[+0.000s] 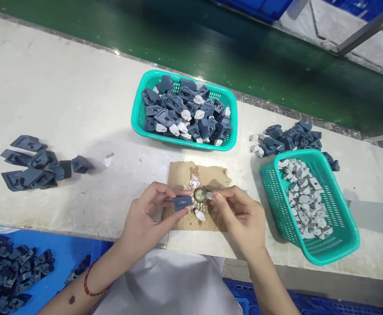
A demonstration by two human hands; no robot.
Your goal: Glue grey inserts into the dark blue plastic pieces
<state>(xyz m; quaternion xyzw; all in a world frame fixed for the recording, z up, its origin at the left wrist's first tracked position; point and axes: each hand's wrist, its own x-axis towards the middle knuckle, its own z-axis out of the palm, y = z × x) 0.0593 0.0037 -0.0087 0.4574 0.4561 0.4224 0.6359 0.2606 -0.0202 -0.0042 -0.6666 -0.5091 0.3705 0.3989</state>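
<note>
Two hands (147, 216) hold a blue-grey block (182, 202) and white piece (209, 196).

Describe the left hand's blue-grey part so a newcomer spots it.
On the pale table, find the brown cardboard. Above it, the left hand pinches the blue-grey part between thumb and fingers. It's the only blue-grey part in a hand.

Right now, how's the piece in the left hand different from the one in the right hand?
The dark piece is blue-gray, while the pale piece is whitish. The dark piece looks big and blocky; what shows of the pale piece is just a little tip. The left hand leaves most of the dark piece showing, but the right hand partly covers the pale piece. Both are pinched by thumb and fingers.
</note>
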